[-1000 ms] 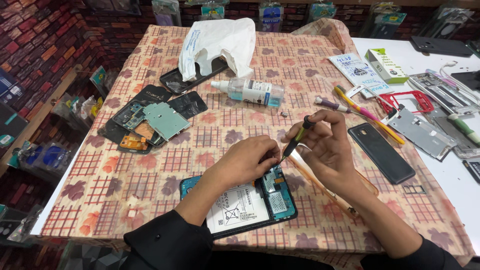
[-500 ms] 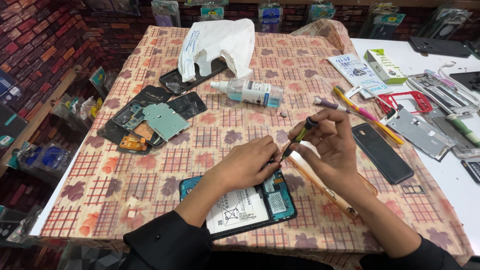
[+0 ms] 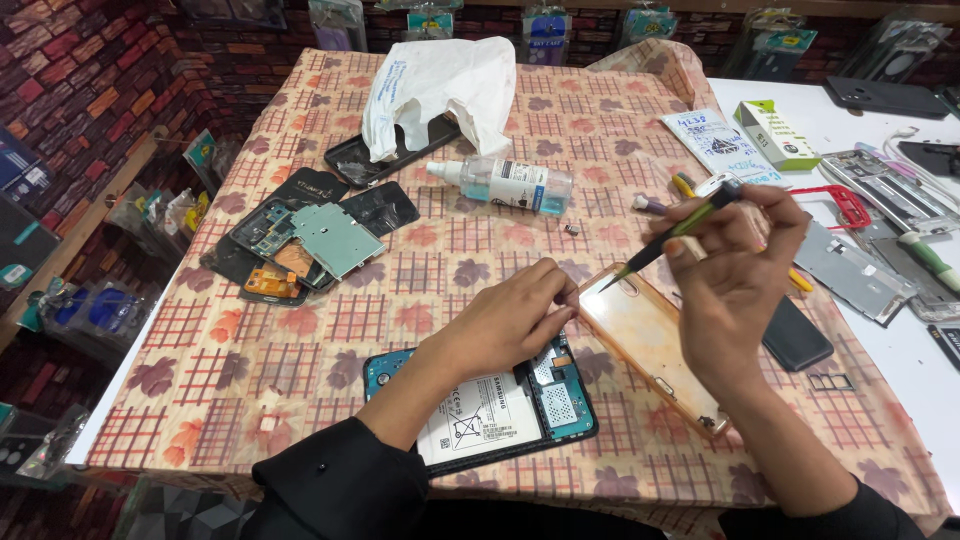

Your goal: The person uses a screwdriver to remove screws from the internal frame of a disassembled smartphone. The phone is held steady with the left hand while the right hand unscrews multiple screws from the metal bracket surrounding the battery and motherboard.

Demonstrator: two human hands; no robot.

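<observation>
Nearest the person, an opened phone (image 3: 500, 410) with a teal frame lies face down on the checked, leaf-patterned tablecloth (image 3: 300, 340), its white battery showing. The left hand (image 3: 510, 320) rests over the phone's top edge, fingers pinched together; whether they grip some small part I cannot tell. Just right of the phone lies a clear orange-tinted case (image 3: 650, 345). Above it the right hand (image 3: 735, 265) is clamped on a thin green-and-black screwdriver (image 3: 670, 240), tip pointing down-left toward the left hand. Half a second ago that hand worked low, close beside the left; now it has lifted and drawn off to the right, so the two hands are apart.

Further out lie a heap of dismantled phone parts (image 3: 300, 245) at left, a spray bottle (image 3: 505, 183) in the middle, and a white plastic bag (image 3: 440, 85) beyond. A white counter (image 3: 900, 360) strewn with parts adjoins on the right. Brick-patterned walls (image 3: 90, 70) close the room.
</observation>
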